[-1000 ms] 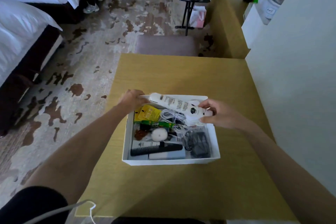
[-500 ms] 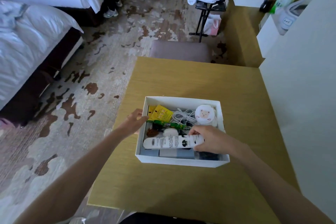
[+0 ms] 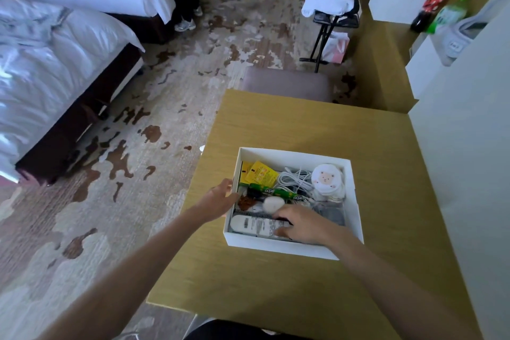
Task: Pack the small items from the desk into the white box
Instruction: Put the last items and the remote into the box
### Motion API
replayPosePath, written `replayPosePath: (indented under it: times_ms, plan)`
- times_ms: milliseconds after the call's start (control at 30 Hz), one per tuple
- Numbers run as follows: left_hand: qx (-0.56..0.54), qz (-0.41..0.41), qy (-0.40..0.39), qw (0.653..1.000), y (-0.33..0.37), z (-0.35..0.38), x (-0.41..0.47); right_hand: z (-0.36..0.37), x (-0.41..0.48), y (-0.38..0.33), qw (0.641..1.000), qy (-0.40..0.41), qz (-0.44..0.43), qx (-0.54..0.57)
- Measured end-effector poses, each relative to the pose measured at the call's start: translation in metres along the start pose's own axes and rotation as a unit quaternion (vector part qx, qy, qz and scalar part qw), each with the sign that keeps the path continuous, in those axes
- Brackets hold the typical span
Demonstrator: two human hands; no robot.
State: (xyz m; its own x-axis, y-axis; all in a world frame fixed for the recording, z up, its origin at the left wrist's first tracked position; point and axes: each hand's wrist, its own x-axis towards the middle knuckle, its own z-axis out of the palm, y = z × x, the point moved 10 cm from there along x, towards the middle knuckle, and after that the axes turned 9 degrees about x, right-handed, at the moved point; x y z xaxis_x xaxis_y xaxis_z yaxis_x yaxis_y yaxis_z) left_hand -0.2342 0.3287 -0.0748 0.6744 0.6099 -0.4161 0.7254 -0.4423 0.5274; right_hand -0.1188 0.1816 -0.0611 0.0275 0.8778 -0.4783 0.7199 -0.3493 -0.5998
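Observation:
The white box sits on the wooden desk, full of small items: a yellow sachet, a green packet, a coiled white cable, a round white case with a sheep face and a white tube with printed text. The tube lies flat along the near wall. My right hand rests on the tube's right end, fingers pressing it down. My left hand touches the box's left wall from outside, fingers spread.
A padded stool stands at the desk's far edge. A white wall borders the desk on the right. Beds stand left across the patterned carpet. Bottles and a white box stand on a far counter.
The white tube went from being held above the box by both hands down into the box along its near wall. My left hand let go and moved to the box's left side.

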Motion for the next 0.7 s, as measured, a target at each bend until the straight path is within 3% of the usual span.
replayPosePath:
  times_ms: [300,500,600,700]
  plan:
    - [0.0,-0.035,0.0,0.999,-0.003,0.01,-0.012,-0.002,-0.012,0.004,0.999,0.037,-0.002,0.023]
    - [0.017,-0.084,0.01,0.996,0.011,-0.004,-0.004,-0.064,-0.055,0.031,0.957,0.247,-0.024,0.152]
    - [0.027,-0.099,0.013,0.995,0.014,-0.007,0.0,-0.098,-0.091,0.059,0.917,0.395,0.024,0.058]
    - [0.011,-0.116,0.01,0.993,0.008,-0.006,-0.001,-0.102,-0.109,0.092,0.901,0.403,0.149,-0.05]
